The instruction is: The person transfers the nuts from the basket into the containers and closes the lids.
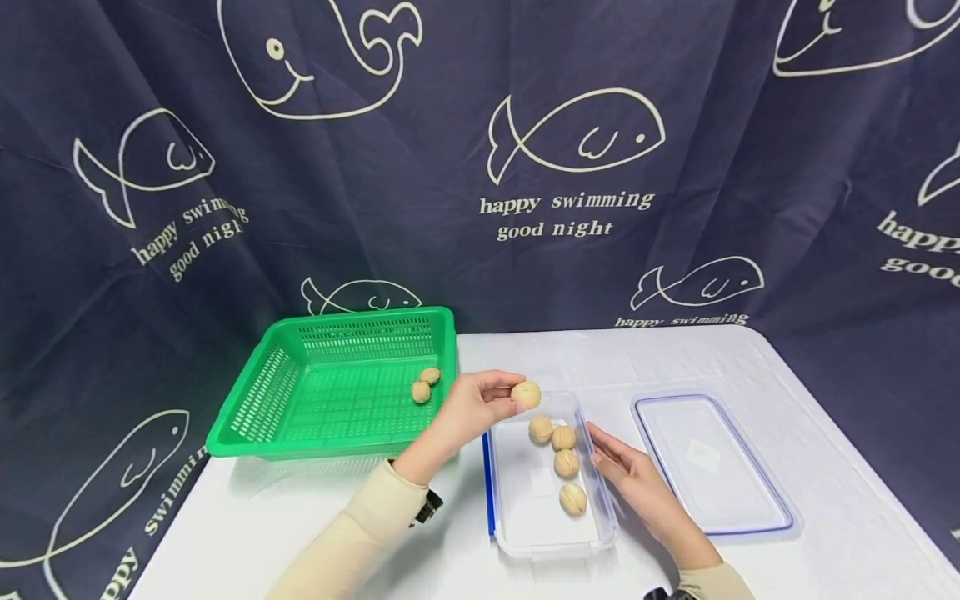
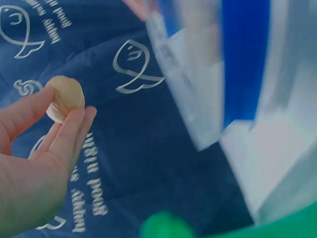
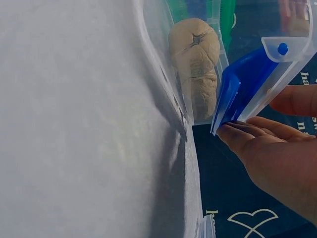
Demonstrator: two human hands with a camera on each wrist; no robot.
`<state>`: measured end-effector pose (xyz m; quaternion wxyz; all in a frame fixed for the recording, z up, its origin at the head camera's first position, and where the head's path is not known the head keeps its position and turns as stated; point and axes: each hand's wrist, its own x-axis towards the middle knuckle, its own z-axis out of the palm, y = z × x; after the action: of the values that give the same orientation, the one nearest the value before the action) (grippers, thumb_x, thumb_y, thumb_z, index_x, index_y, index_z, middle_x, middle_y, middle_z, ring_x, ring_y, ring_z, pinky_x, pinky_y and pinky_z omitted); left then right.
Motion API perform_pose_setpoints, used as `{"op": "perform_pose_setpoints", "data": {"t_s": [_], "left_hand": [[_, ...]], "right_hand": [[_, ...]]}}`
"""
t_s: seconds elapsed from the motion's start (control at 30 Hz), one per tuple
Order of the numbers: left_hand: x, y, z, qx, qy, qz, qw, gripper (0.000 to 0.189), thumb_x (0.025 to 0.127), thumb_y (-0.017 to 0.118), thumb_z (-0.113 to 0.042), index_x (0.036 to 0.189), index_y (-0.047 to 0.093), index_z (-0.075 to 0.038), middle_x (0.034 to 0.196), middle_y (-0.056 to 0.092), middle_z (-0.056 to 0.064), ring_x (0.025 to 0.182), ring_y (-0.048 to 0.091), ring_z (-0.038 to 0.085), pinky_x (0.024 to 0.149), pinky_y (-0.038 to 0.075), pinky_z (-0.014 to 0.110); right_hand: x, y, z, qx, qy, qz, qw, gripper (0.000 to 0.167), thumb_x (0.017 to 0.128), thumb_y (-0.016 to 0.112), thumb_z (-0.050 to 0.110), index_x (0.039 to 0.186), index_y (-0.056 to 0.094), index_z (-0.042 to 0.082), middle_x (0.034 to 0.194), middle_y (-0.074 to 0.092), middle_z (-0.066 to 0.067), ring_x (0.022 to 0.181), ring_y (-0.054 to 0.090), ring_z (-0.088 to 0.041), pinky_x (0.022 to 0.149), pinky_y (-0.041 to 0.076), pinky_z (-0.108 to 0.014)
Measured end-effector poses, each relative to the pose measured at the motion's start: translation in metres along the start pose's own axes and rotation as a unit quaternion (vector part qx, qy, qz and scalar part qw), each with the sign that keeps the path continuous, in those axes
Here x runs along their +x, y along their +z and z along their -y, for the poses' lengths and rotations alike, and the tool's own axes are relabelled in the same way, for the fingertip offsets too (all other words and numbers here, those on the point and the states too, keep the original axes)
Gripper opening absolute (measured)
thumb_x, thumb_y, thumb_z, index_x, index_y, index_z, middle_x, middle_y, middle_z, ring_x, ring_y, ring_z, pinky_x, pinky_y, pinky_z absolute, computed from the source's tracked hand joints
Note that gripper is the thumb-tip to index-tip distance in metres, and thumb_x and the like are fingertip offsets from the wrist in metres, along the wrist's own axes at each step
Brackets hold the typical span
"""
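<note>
My left hand point(image 1: 468, 408) pinches a walnut point(image 1: 526, 394) between thumb and fingertips, above the back part of a clear plastic container point(image 1: 517, 533). In the left wrist view the same walnut point(image 2: 67, 99) sits at the fingertips. Several walnuts point(image 1: 573, 499) lie on the container's floor, mostly along its right half. My right hand point(image 1: 637, 483) rests against the container's right side with its fingers extended. The right wrist view shows those fingers point(image 3: 237, 134) touching a blue latch flap point(image 3: 247, 82) that hangs from the rim.
To the left stands a green slotted basket point(image 1: 240, 450) with two walnuts point(image 1: 421, 392) near its right wall. A clear lid point(image 1: 701, 454) with a blue seal lies flat right of the container. Behind the white table point(image 1: 840, 492) hangs a dark fish-print curtain point(image 1: 450, 167).
</note>
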<state>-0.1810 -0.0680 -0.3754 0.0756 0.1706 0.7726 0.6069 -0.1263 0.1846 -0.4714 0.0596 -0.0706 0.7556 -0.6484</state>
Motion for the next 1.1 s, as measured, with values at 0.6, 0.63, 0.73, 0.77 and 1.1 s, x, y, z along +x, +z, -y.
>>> {"op": "perform_pose_setpoints", "data": {"t_s": [0.6, 0.63, 0.73, 0.77, 1.1], "left_hand": [[-0.004, 0.057, 0.060, 0.024, -0.010, -0.057, 0.9981, 0.028, 0.078, 0.071, 0.009, 0.106, 0.068, 0.005, 0.101, 0.069, 0.016, 0.095, 0.067, 0.028, 0.075, 0.055, 0.021], [-0.004, 0.060, 0.062, 0.028, -0.010, -0.059, 0.9978, 0.028, 0.078, 0.072, 0.009, 0.105, 0.068, 0.006, 0.099, 0.069, 0.015, 0.093, 0.067, 0.027, 0.074, 0.055, 0.021], [-0.003, 0.065, 0.065, 0.040, -0.017, -0.068, 0.9967, 0.026, 0.076, 0.072, 0.011, 0.102, 0.068, 0.006, 0.095, 0.069, 0.015, 0.090, 0.067, 0.025, 0.071, 0.055, 0.020], [-0.003, 0.067, 0.066, 0.045, -0.019, -0.073, 0.9962, 0.026, 0.076, 0.071, 0.011, 0.101, 0.067, 0.006, 0.094, 0.069, 0.014, 0.088, 0.066, 0.024, 0.070, 0.055, 0.019], [-0.002, 0.085, 0.070, 0.121, 0.005, -0.099, 0.9877, 0.026, 0.073, 0.068, 0.014, 0.098, 0.064, 0.008, 0.081, 0.066, 0.010, 0.075, 0.063, 0.015, 0.062, 0.050, 0.014]], "right_hand": [[0.000, 0.001, -0.002, -0.004, 0.010, 0.001, 0.9999, 0.054, 0.098, 0.055, 0.015, 0.145, 0.037, -0.003, 0.151, 0.034, -0.016, 0.133, 0.034, -0.013, 0.098, 0.031, -0.007], [0.000, 0.001, -0.002, -0.003, 0.012, 0.000, 0.9999, 0.054, 0.098, 0.055, 0.016, 0.145, 0.037, -0.003, 0.151, 0.034, -0.015, 0.134, 0.033, -0.017, 0.098, 0.031, -0.007], [0.000, 0.001, -0.001, -0.003, 0.012, 0.005, 0.9999, 0.054, 0.098, 0.055, 0.016, 0.145, 0.037, -0.003, 0.150, 0.034, -0.016, 0.135, 0.031, -0.024, 0.098, 0.031, -0.007], [-0.001, 0.001, -0.001, -0.003, 0.014, 0.005, 0.9999, 0.054, 0.098, 0.055, 0.016, 0.145, 0.037, -0.003, 0.150, 0.034, -0.016, 0.135, 0.031, -0.024, 0.097, 0.032, -0.007], [0.001, -0.001, 0.001, -0.003, 0.013, -0.004, 0.9999, 0.053, 0.098, 0.055, 0.014, 0.145, 0.037, -0.003, 0.150, 0.034, -0.015, 0.136, 0.031, -0.026, 0.097, 0.031, -0.007]]}}
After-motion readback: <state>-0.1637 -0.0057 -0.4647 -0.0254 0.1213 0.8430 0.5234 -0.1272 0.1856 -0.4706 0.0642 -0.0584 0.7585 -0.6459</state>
